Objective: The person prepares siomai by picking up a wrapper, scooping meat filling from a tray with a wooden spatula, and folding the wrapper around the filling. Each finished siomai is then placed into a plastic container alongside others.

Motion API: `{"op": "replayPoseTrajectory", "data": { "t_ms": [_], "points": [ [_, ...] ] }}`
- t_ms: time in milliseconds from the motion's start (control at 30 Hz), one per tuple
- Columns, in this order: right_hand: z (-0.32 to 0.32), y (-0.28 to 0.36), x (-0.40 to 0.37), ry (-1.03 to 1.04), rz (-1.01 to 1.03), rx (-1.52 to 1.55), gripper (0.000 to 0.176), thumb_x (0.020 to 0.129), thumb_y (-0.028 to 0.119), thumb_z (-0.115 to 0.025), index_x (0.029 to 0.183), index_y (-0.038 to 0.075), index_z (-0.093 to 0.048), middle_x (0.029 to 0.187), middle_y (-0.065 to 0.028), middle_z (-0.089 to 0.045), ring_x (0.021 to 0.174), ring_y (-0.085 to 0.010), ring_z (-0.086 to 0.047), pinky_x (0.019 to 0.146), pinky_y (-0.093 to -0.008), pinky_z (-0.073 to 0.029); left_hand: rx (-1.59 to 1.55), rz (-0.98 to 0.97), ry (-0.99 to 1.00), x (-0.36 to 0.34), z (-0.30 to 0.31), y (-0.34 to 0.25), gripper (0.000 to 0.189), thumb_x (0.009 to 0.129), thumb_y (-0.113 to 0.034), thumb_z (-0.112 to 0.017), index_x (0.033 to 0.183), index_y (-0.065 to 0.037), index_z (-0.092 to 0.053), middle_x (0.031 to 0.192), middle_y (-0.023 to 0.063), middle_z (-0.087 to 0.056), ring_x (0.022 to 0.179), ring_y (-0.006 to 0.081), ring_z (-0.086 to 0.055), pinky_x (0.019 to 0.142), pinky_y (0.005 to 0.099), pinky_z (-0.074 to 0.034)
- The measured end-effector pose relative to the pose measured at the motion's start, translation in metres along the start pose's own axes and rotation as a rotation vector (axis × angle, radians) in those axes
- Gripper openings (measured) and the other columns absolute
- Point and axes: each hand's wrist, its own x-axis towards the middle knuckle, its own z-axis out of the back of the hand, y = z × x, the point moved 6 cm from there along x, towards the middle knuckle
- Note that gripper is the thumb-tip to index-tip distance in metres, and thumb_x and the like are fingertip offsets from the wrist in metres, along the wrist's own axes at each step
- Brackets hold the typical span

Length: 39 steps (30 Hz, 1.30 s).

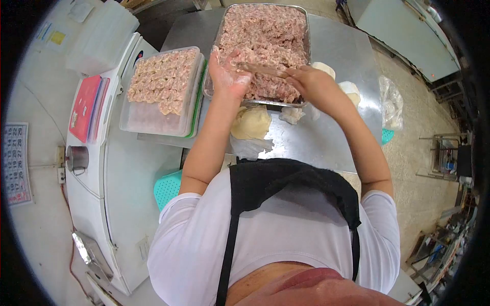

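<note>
My left hand (228, 77) is cupped palm up over the near left part of a metal tray (205, 84) heaped with minced meat (265, 30). Its fingers curl upward, and what lies inside them is hard to make out against the meat. A flat, narrow spatula (265, 69) reaches across to this palm, its tip smeared with meat. My right hand (314, 84) grips the spatula's other end above the tray's near right side. Just below the tray, a stack of pale yellow round dough wrappers (251, 122) sits on plastic.
To the left, a plastic tray (153, 120) carries rows of meat dumplings (163, 79). White wrapped lumps (350, 92) rest right of the meat tray on the steel table (332, 137). A white freezer (132, 204) stands at left, a turquoise basket (167, 188) beside it.
</note>
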Motion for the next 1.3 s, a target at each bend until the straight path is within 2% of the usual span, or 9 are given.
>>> {"op": "replayPoseTrajectory", "data": {
  "t_ms": [200, 267, 467, 567, 733, 900, 1100, 1167, 1300],
  "points": [
    [0.011, -0.045, -0.009, 0.157, -0.227, 0.711, 0.035, 0.099, 0.029, -0.046, 0.102, -0.001, -0.064, 0.062, -0.0026, -0.048, 0.061, -0.0106, -0.048, 0.056, -0.0278, -0.040, 0.698, -0.103, 0.502, -0.031, -0.036, 0.007, 0.054, 0.084, -0.015, -0.065, 0.131, -0.003, -0.042, 0.122, 0.0161, -0.054, 0.117, 0.0285, -0.050, 0.107, 0.0442, -0.034],
    [0.017, -0.044, -0.012, 0.234, -0.258, 0.857, 0.035, 0.099, 0.030, -0.047, 0.101, 0.000, -0.064, 0.062, 0.0015, -0.040, 0.059, -0.0075, -0.038, 0.053, -0.0245, -0.033, 1.216, -0.754, 0.530, -0.050, -0.063, -0.004, 0.057, 0.076, -0.004, -0.071, 0.128, -0.003, -0.048, 0.121, 0.0105, -0.057, 0.107, 0.0203, -0.057, 0.100, 0.0339, -0.041],
    [0.009, -0.035, -0.014, 0.237, -0.102, 0.707, 0.032, 0.094, 0.028, -0.053, 0.108, 0.001, -0.065, 0.082, -0.0173, -0.066, 0.072, -0.0252, -0.061, 0.071, -0.0310, -0.047, 1.578, -0.229, 0.722, -0.024, -0.040, 0.004, 0.046, 0.070, -0.015, -0.078, 0.112, -0.005, -0.061, 0.114, 0.0074, -0.061, 0.102, 0.0174, -0.058, 0.082, 0.0316, -0.049],
    [-0.024, -0.060, -0.003, 0.264, -0.009, 0.692, 0.034, 0.094, 0.026, -0.055, 0.114, 0.000, -0.063, 0.080, -0.0167, -0.066, 0.069, -0.0164, -0.056, 0.068, -0.0304, -0.046, 1.770, -0.714, 0.657, -0.006, -0.014, -0.005, 0.041, 0.069, -0.016, -0.077, 0.105, -0.003, -0.064, 0.099, 0.0057, -0.066, 0.089, 0.0169, -0.061, 0.079, 0.0295, -0.049],
    [0.009, -0.054, -0.002, -0.144, 0.062, 0.110, 0.026, 0.090, 0.019, -0.058, 0.113, 0.009, -0.063, 0.085, -0.0140, -0.064, 0.073, -0.0303, -0.063, 0.065, -0.0382, -0.050, 1.776, -0.426, 0.384, 0.010, -0.009, -0.005, 0.036, 0.074, -0.014, -0.073, 0.106, 0.000, -0.064, 0.098, 0.0061, -0.066, 0.089, 0.0132, -0.059, 0.081, 0.0293, -0.047],
    [-0.061, -0.094, 0.002, 0.023, -0.014, -0.093, 0.027, 0.091, 0.021, -0.054, 0.117, 0.018, -0.061, 0.091, -0.0128, -0.064, 0.078, -0.0341, -0.063, 0.064, -0.0407, -0.051, 1.893, -0.487, 0.344, -0.002, -0.023, -0.003, 0.043, 0.075, -0.019, -0.073, 0.113, -0.003, -0.061, 0.106, 0.0058, -0.065, 0.089, 0.0145, -0.060, 0.081, 0.0304, -0.048],
    [0.000, -0.095, -0.018, 0.149, -0.260, 0.404, 0.029, 0.091, 0.027, -0.057, 0.110, 0.008, -0.067, 0.095, -0.0182, -0.068, 0.082, -0.0285, -0.065, 0.075, -0.0354, -0.050, 1.602, -0.422, 0.436, -0.057, -0.054, -0.011, 0.045, 0.076, -0.018, -0.073, 0.117, -0.007, -0.058, 0.102, 0.0028, -0.062, 0.089, 0.0121, -0.057, 0.081, 0.0293, -0.046],
    [0.017, -0.073, -0.023, 0.096, -0.296, 0.680, 0.032, 0.091, 0.029, -0.058, 0.111, 0.005, -0.066, 0.096, -0.0175, -0.069, 0.083, -0.0256, -0.065, 0.076, -0.0335, -0.049, 1.658, -0.934, 0.661, -0.081, -0.076, -0.013, 0.038, 0.076, -0.014, -0.073, 0.110, -0.005, -0.059, 0.095, 0.0023, -0.060, 0.084, 0.0099, -0.054, 0.077, 0.0280, -0.046],
    [0.012, -0.023, -0.023, 0.132, -0.064, 0.577, 0.032, 0.092, 0.030, -0.056, 0.110, 0.006, -0.066, 0.101, -0.0158, -0.067, 0.082, -0.0273, -0.065, 0.075, -0.0332, -0.049, 1.752, -0.577, 0.786, -0.071, -0.064, -0.010, 0.032, 0.074, -0.019, -0.073, 0.102, -0.007, -0.063, 0.098, 0.0105, -0.065, 0.089, 0.0201, -0.061, 0.083, 0.0330, -0.047]
  ]
}}
